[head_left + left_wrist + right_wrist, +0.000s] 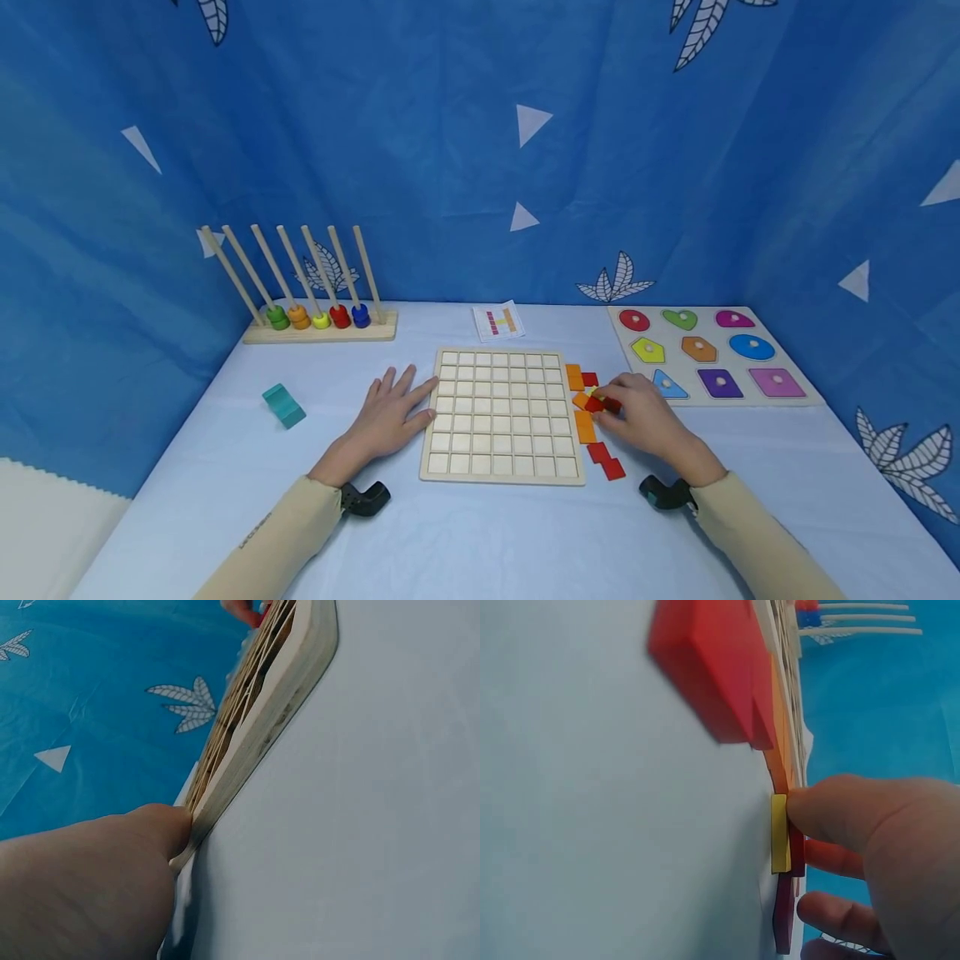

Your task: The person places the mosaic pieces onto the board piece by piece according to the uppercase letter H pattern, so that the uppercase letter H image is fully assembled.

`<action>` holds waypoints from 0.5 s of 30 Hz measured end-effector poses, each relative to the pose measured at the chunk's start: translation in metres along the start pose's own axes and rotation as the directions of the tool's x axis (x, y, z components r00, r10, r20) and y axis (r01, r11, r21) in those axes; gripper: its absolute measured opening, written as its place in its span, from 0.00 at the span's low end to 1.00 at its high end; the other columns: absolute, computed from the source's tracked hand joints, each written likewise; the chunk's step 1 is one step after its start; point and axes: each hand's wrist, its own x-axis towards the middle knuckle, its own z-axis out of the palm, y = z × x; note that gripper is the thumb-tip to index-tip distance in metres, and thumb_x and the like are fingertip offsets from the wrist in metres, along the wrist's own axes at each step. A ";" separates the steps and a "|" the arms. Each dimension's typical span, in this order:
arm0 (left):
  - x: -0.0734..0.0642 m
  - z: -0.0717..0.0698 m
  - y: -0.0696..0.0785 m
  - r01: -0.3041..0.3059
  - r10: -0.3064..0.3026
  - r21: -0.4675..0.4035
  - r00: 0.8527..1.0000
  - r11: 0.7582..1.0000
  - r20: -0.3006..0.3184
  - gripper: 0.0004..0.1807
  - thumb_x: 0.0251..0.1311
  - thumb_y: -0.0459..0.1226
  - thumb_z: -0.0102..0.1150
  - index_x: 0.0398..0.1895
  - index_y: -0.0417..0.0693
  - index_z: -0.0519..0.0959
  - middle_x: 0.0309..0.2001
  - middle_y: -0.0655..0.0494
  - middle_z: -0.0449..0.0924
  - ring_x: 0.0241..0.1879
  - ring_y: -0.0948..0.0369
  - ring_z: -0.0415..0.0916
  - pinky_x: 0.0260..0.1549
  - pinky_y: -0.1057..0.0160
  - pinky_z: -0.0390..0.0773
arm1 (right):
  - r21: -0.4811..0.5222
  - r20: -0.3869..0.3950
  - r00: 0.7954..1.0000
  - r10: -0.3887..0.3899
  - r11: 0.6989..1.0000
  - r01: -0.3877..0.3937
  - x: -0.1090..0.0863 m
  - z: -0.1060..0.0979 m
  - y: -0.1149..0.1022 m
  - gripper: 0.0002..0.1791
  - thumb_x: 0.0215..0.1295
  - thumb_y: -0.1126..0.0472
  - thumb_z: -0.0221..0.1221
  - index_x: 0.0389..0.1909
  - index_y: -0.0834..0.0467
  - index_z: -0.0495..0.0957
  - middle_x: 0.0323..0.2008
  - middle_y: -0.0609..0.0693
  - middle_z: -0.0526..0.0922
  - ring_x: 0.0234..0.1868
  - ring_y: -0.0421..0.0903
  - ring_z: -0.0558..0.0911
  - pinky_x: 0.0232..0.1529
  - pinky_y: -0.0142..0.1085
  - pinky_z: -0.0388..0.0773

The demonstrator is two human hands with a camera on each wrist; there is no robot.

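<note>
A pale wooden grid board (pixel 428 467) lies flat on the white table, its square cells showing bare wood. My left hand (pixel 384 417) rests with spread fingers beside it, thumb and forefinger touching the left edge; the left wrist view shows the thumb (pixel 161 825) against the rim. Along the right edge lie loose orange tiles (pixel 585 427) and red tiles (pixel 613 469). Over this row, my right hand (pixel 639 415) pinches a red tile (pixel 797 855) between thumb and fingers. A yellow tile (pixel 780 836) sits right under that tile, partly hidden in the head view.
A pegged counting rack (pixel 322 333) with coloured rings stands at the back left. Nearer lies a teal block (pixel 283 406). Behind the board is a pattern card (pixel 498 322). A shape puzzle with knobs (pixel 660 325) lies at the right, close to my right hand. Blue cloth (pixel 450 167) hangs behind.
</note>
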 end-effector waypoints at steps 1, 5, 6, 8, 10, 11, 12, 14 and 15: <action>0.000 0.000 0.000 -0.002 0.002 -0.001 1.000 1.000 0.000 0.34 0.74 0.53 0.52 0.79 0.56 0.62 0.81 0.35 0.49 0.80 0.30 0.38 0.73 0.26 0.43 | 0.004 0.004 1.000 0.004 1.000 -0.004 0.000 0.000 -0.001 0.18 0.55 0.58 0.75 0.47 0.57 0.88 0.40 0.52 0.83 0.44 0.47 0.76 0.41 0.42 0.79; 0.000 0.000 0.000 -0.002 0.002 -0.007 1.000 1.000 0.001 0.34 0.74 0.53 0.52 0.79 0.56 0.62 0.81 0.35 0.49 0.80 0.30 0.38 0.74 0.26 0.42 | 0.023 0.022 1.000 0.022 0.999 -0.022 0.002 0.001 -0.002 0.18 0.55 0.59 0.74 0.47 0.57 0.88 0.38 0.51 0.83 0.42 0.45 0.75 0.40 0.40 0.78; 0.000 0.000 0.001 -0.001 0.001 -0.007 1.000 1.000 0.003 0.34 0.74 0.53 0.52 0.79 0.56 0.62 0.81 0.35 0.49 0.80 0.30 0.38 0.74 0.26 0.42 | 0.032 0.028 0.999 0.025 0.999 -0.025 0.002 0.001 -0.002 0.17 0.55 0.59 0.74 0.47 0.57 0.88 0.37 0.50 0.83 0.42 0.45 0.75 0.39 0.39 0.78; 0.000 0.000 0.001 0.002 -0.002 -0.007 1.000 1.000 0.007 0.34 0.74 0.53 0.51 0.79 0.56 0.62 0.81 0.35 0.49 0.80 0.31 0.38 0.74 0.26 0.42 | 0.052 0.041 0.999 0.033 0.998 -0.035 0.003 0.002 -0.002 0.17 0.56 0.60 0.73 0.47 0.57 0.87 0.35 0.49 0.82 0.41 0.44 0.75 0.39 0.38 0.78; 0.000 0.000 0.001 0.004 -0.004 -0.008 1.000 1.000 0.010 0.34 0.74 0.53 0.51 0.79 0.56 0.62 0.81 0.35 0.48 0.80 0.31 0.37 0.74 0.26 0.42 | 0.070 0.048 0.998 0.038 0.997 -0.042 0.004 0.003 -0.002 0.16 0.56 0.61 0.72 0.47 0.57 0.87 0.35 0.48 0.82 0.40 0.44 0.74 0.39 0.38 0.78; 0.000 0.000 0.001 0.004 -0.004 -0.005 1.000 1.000 0.009 0.34 0.74 0.53 0.51 0.79 0.56 0.62 0.81 0.35 0.49 0.80 0.31 0.38 0.74 0.26 0.42 | 0.076 0.050 0.998 0.042 0.996 -0.046 0.004 0.003 -0.002 0.16 0.57 0.62 0.72 0.47 0.57 0.87 0.35 0.48 0.81 0.40 0.44 0.74 0.39 0.38 0.78; 0.000 0.000 0.001 0.003 -0.003 -0.003 1.000 1.000 0.008 0.34 0.74 0.53 0.51 0.79 0.56 0.62 0.81 0.35 0.49 0.80 0.31 0.38 0.74 0.26 0.42 | 0.081 0.050 0.998 0.043 0.996 -0.047 0.004 0.004 -0.002 0.16 0.57 0.62 0.72 0.47 0.57 0.87 0.35 0.48 0.81 0.40 0.44 0.74 0.40 0.38 0.78; 0.000 0.000 0.001 0.002 -0.002 -0.001 1.000 1.000 0.006 0.34 0.74 0.53 0.51 0.79 0.56 0.62 0.81 0.35 0.49 0.80 0.31 0.38 0.74 0.27 0.42 | 0.083 0.047 0.998 0.044 0.995 -0.048 0.004 0.005 -0.002 0.16 0.57 0.62 0.72 0.47 0.57 0.87 0.35 0.48 0.81 0.40 0.44 0.75 0.40 0.38 0.78; 0.000 0.000 0.001 0.002 -0.002 -0.002 1.000 1.000 0.005 0.34 0.74 0.53 0.51 0.79 0.56 0.62 0.81 0.35 0.49 0.80 0.31 0.38 0.74 0.26 0.42 | 0.084 0.045 0.998 0.045 0.995 -0.049 0.004 0.005 -0.002 0.16 0.57 0.62 0.71 0.47 0.57 0.87 0.35 0.48 0.82 0.40 0.44 0.75 0.40 0.39 0.79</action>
